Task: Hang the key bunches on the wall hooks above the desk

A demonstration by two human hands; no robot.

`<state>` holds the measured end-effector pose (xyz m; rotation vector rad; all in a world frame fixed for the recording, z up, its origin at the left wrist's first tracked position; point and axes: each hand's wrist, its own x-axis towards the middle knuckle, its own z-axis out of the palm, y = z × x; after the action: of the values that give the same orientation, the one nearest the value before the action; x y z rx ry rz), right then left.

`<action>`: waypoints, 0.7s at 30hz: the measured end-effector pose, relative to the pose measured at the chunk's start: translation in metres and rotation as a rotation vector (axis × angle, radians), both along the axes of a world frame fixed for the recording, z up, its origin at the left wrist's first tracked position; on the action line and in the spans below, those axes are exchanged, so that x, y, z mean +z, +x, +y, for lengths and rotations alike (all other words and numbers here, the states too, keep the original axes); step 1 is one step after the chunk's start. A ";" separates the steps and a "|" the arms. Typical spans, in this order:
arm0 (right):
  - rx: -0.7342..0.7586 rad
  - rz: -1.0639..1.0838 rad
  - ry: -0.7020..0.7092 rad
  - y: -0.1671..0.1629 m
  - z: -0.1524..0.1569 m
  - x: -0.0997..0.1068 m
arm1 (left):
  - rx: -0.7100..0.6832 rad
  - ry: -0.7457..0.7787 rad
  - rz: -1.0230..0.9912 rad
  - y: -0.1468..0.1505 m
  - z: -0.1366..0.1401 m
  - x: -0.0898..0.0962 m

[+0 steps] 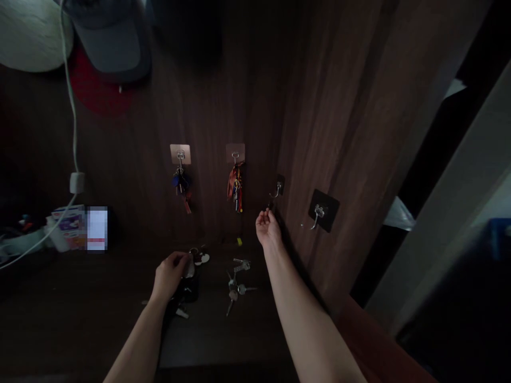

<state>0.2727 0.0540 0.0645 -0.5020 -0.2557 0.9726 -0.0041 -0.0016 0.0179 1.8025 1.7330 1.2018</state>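
My left hand (171, 274) is low over the shelf, its fingers closed on a pale flat piece (189, 268) beside a key ring (194, 250) and a whitish round tag (204, 258). Below it lie a dark pouch-like item (190, 290) and a loose key (182, 313). To the right, several silver keys (233, 290) are spread on the shelf. My right hand (268, 229) is raised by the corner, palm up with fingers curled in; whatever it may hold is too dark to make out. Just above it is a small wall hook (278, 186) with nothing hanging on it.
Key bunches hang from two back-wall hooks, one blue-tagged (180, 182), one orange-ribboned (235, 186). A bare hook (318, 211) juts from the side panel. A yellow-green bit (239, 241) lies at the back. Caps (112, 48), a white cable (74, 122) and small boxes (71, 223) are left.
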 end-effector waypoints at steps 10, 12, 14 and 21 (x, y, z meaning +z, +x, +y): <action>-0.021 -0.061 -0.056 -0.003 -0.014 -0.034 | 0.025 -0.028 -0.017 0.002 -0.001 0.000; -0.016 -0.100 -0.080 -0.006 -0.017 -0.043 | 0.028 -0.029 -0.019 0.002 0.000 -0.001; -0.027 -0.243 -0.141 -0.009 -0.018 -0.052 | 0.029 -0.031 -0.017 0.002 0.000 -0.002; -0.065 -1.133 -0.180 -0.020 -0.017 -0.069 | 0.022 -0.046 -0.008 0.001 0.001 -0.004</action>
<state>0.2531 0.0371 -0.0050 -1.1921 -1.1599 0.5562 -0.0034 -0.0009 0.0142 1.7546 1.7660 1.1670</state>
